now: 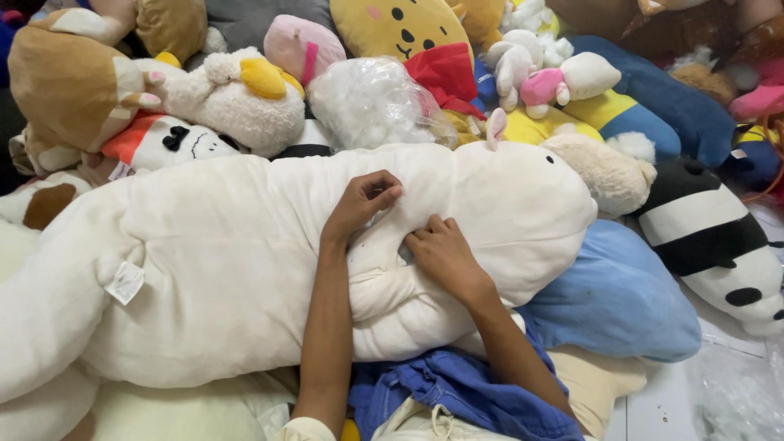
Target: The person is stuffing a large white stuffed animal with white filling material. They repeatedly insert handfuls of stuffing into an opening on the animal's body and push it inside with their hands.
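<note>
Heaped soft toys fill the whole space, a yellow bear-faced cushion and a white duck plush at the back, a blue cushion and a black-and-white striped plush off to the right, with a strip of pale floor showing at the lower right. Behind the big toy sits a clear plastic bag holding white stuffing. Across the middle lies a long cream plush toy, and on it the left hand curls its fingers, pinching the fabric, while the right hand presses down just beside it, fingers bent into the fabric.
</note>
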